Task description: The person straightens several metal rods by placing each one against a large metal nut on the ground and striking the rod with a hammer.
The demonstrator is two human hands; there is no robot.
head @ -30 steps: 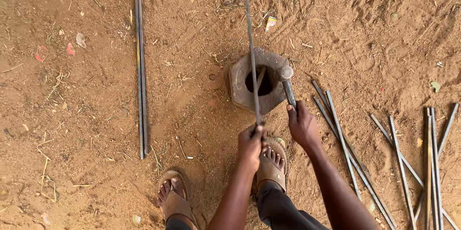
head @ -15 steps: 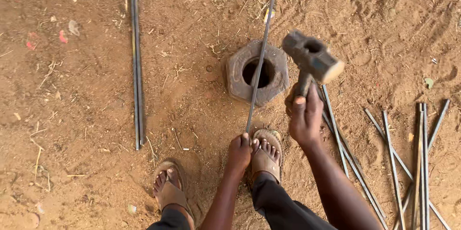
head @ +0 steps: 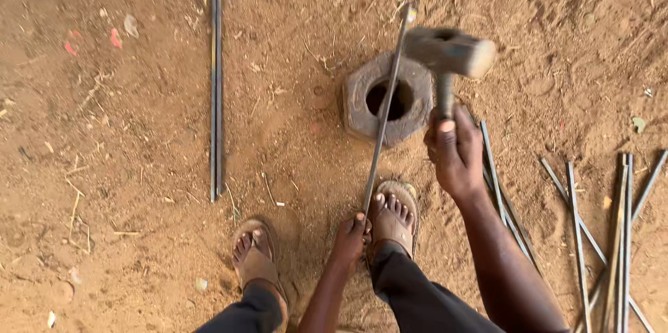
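My left hand grips the near end of a thin steel rod that runs away from me across a large hexagonal metal nut lying on the dirt. My right hand holds the handle of a heavy hammer, whose blurred head is raised above and just right of the nut. My sandalled feet stand just behind the nut, the right one beside the rod's near end.
Two long straight rods lie side by side on the red dirt at the left. Several more rods lie scattered at the right. Twigs and small scraps litter the ground.
The hammer has risen from resting on the nut to raised in the air, and its head is now turned sideways above the nut. My left hand has kept its hold on the rod.
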